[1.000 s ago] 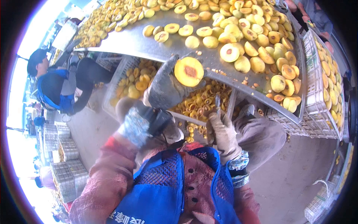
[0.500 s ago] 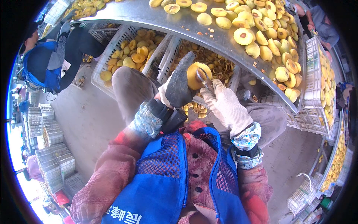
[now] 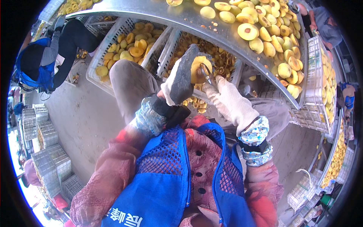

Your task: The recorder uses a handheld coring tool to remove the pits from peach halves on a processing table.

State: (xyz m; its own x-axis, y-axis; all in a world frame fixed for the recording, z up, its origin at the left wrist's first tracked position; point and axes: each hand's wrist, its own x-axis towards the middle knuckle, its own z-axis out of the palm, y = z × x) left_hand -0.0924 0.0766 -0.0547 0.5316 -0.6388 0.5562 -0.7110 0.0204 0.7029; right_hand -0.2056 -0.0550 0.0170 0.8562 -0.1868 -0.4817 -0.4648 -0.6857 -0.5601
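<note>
My left hand (image 3: pixel 179 77), in a dark grey and white glove, is closed round a yellow fruit half (image 3: pixel 197 68) with its cut face turned to the right. My right hand (image 3: pixel 230 100), in a pale knit glove, grips a metal pitting tool (image 3: pixel 207 72). The tool's looped end is against the brownish middle of the cut face. Both hands are above a white crate (image 3: pixel 171 49) of brownish fruit scraps. A second white crate (image 3: pixel 109 45), at its left, holds yellow fruit halves (image 3: pixel 138 45).
A metal table (image 3: pixel 181 19) with many fruit halves (image 3: pixel 280 41) curves across the far side. At the right stand stacked white crates of fruit (image 3: pixel 319 75). A person in a blue vest (image 3: pixel 34 62) sits at the left, with stacked crates (image 3: pixel 49 162) nearer. Scraps (image 3: pixel 196 104) lie below my hands.
The fruit half has tilted in my left hand, whose fingers now wrap closer round it. The tool has turned a little against the cut face. The whole view has shifted slightly.
</note>
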